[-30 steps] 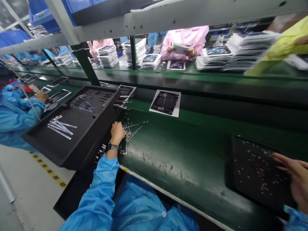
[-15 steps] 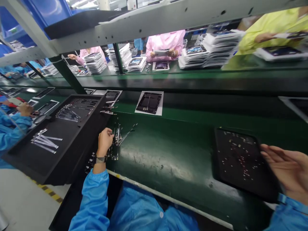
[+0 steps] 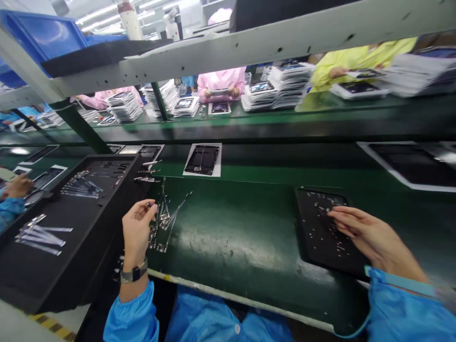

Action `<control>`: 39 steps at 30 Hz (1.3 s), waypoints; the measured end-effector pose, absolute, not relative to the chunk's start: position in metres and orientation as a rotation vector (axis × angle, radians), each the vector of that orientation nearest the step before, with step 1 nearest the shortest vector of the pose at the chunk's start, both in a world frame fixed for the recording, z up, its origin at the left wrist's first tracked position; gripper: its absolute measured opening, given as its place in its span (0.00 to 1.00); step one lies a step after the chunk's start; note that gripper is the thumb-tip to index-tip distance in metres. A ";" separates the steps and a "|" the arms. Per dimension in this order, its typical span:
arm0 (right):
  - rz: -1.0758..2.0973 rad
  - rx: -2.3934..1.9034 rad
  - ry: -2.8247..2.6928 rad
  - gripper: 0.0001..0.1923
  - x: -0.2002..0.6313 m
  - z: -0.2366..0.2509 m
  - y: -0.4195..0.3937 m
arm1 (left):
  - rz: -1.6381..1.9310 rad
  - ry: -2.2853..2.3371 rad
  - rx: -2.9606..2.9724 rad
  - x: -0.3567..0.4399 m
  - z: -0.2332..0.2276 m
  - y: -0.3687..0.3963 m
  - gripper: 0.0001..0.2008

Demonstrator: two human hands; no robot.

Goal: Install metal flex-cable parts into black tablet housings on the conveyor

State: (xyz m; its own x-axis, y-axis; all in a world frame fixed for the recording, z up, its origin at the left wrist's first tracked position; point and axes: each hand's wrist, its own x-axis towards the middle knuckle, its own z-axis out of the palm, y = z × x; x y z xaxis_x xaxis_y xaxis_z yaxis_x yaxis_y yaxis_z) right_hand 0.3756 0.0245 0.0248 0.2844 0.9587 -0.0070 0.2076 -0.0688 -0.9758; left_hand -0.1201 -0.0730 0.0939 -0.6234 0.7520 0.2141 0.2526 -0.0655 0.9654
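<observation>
From my remote seat, my left hand (image 3: 135, 232) pinches a small dark-and-silver part (image 3: 149, 205) between thumb and fingertips, probably to leave its edges exposed, just beside loose flat silver ribbon cables (image 3: 164, 219) lying on the glossy green bench (image 3: 231, 218); my right hand (image 3: 372, 240) has its fingertips together over a flat black tray (image 3: 308, 251), whose darkness likely helps tiny pale pieces (image 3: 338, 244) show, though I cannot tell whether it grips one

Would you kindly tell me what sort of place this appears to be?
Probably an electronics assembly workshop: ribbon-like parts lie on a green bench, a dark device-like panel sits on a white sheet, and people in pink and yellow clothing hold items beyond.
</observation>
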 end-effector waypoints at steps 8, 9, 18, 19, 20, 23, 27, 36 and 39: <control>1.234 -1.360 -1.166 0.17 0.289 0.046 0.010 | 1.034 1.223 1.167 -0.043 0.109 -0.072 0.20; 1.260 -1.333 -1.219 0.17 0.276 0.045 0.010 | 0.945 1.170 1.179 -0.035 0.107 -0.066 0.19; 1.439 -1.122 -1.476 0.15 0.212 0.034 -0.009 | 0.754 1.101 1.434 -0.003 0.051 -0.005 0.10; 1.443 -1.127 -1.497 0.15 0.210 0.033 -0.010 | 0.758 1.108 1.459 -0.001 0.046 -0.004 0.10; 1.446 -1.133 -1.512 0.15 0.210 0.032 -0.010 | 0.760 1.115 1.488 0.000 0.041 -0.003 0.10; 1.450 -1.151 -1.523 0.15 0.209 0.029 -0.011 | 0.758 1.145 1.624 0.006 0.034 -0.006 0.09; 1.440 -1.183 -1.530 0.15 0.210 0.028 -0.010 | 0.758 1.170 1.895 0.014 0.032 -0.012 0.08; 1.328 -1.250 -1.654 0.16 0.207 0.024 -0.013 | 0.695 1.174 2.136 0.022 0.023 -0.019 0.08; 1.350 -1.254 -1.670 0.12 0.207 0.023 -0.014 | 0.668 1.171 2.145 0.022 0.022 -0.019 0.08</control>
